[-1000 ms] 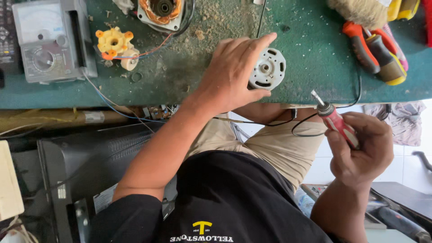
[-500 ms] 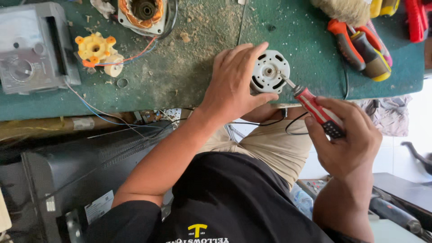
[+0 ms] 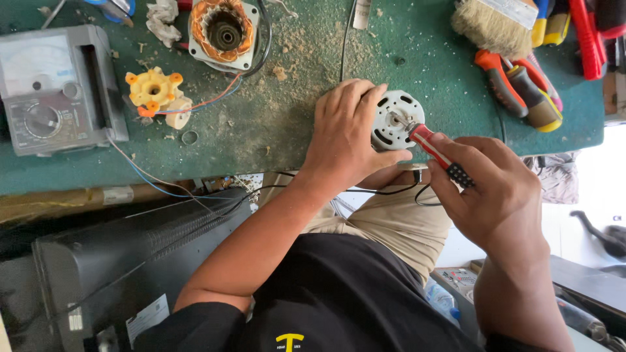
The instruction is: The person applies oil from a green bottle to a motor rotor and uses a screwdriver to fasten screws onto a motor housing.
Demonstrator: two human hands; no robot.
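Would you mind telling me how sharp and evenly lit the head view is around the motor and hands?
Head view: soft, even daylight; the small motor, left hand and right hand with its red screwdriver are sharp; the far right edge beyond the green table is overexposed white; no motion blur shows.

The worktable's flat top (image 3: 306, 140) is dark green, dusted with pale tan sawdust. The small round metal motor (image 3: 396, 117) is silver-white with dark slots in its face. The slim screwdriver (image 3: 438, 154) has a red handle ending in a black ribbed grip. The boxy plastic multimeter (image 3: 57, 88) is grey with a white dial face. The little plastic gear piece (image 3: 153, 89) is yellow with orange tips. The square motor stator (image 3: 223, 29) shows copper-orange windings in a grey-white frame. The wide brush (image 3: 489, 27) has beige bristles. The stubby screwdrivers (image 3: 518, 91) are orange and black, one with a yellow end.
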